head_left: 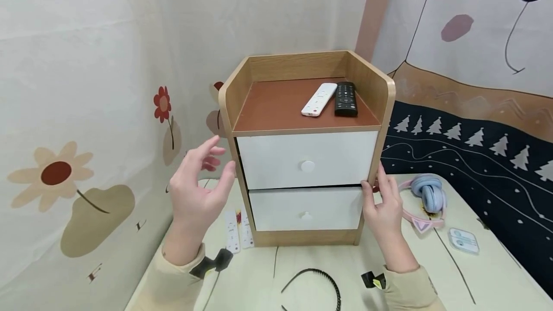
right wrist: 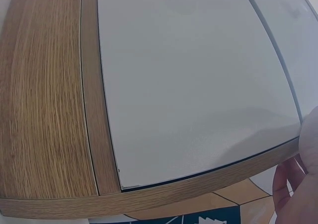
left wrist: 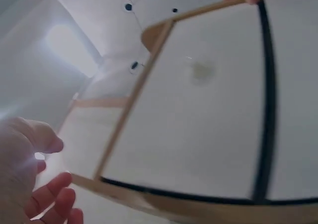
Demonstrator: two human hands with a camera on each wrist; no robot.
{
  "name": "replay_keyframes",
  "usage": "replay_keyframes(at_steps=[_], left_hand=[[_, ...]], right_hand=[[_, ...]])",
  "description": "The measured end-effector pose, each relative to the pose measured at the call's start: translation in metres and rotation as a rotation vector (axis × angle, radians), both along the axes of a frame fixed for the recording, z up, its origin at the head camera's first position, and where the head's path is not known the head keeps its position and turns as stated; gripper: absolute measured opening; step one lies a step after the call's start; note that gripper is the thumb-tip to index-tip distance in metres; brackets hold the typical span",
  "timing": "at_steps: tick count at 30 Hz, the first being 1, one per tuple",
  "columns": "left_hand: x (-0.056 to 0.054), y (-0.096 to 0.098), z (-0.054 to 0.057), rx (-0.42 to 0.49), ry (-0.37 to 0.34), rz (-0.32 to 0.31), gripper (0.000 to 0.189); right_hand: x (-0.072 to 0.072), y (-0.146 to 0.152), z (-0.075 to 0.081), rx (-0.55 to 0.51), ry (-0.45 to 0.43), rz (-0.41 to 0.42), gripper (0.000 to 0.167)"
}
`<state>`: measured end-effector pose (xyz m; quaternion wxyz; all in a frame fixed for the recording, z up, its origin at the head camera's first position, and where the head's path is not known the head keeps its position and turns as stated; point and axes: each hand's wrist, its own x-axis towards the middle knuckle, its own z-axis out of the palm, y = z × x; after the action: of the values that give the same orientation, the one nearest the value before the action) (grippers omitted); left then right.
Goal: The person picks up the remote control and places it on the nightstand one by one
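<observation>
A small wooden cabinet (head_left: 306, 238) with two white drawers stands upright on the table. Its upper drawer (head_left: 276, 160) and lower drawer (head_left: 281, 210) each have a round white knob and look closed. My left hand (head_left: 196, 191) is raised off the cabinet's left side, thumb and fingers spread, holding nothing; the left wrist view also shows a gap between hand and cabinet. On the other side, my right hand (head_left: 384, 205) rests against the cabinet's right edge, thumb at the front by the gap between drawers, fingers extended along the side panel.
On the cabinet's brown top lie a white remote (head_left: 319, 100) and a black remote (head_left: 345, 99). Headphones (head_left: 427, 196) and a clear case (head_left: 463, 241) sit to the right. A black headband (head_left: 330, 280) lies in front, and white strips (head_left: 232, 232) stand by the left side.
</observation>
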<state>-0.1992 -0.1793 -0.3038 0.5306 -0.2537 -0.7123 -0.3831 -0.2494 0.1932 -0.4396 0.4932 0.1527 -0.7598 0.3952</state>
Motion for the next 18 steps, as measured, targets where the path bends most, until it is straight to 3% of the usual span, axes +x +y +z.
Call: replay_keyframes(at_steps=[4,8,18], left_hand=[[-0.009,-0.012,-0.029,0.01,-0.01,-0.01,0.048],[-0.017,-0.021,-0.057,0.007,-0.104,0.006,0.053],[-0.03,-0.033,-0.128,-0.064,-0.335,0.15,0.053]], right_hand=[[0.0,0.0,0.001,-0.006,0.008,0.006,0.068],[0.0,0.002,0.001,-0.001,0.006,0.0,0.068],[0.0,0.001,0.001,-0.007,0.004,0.011,0.07]])
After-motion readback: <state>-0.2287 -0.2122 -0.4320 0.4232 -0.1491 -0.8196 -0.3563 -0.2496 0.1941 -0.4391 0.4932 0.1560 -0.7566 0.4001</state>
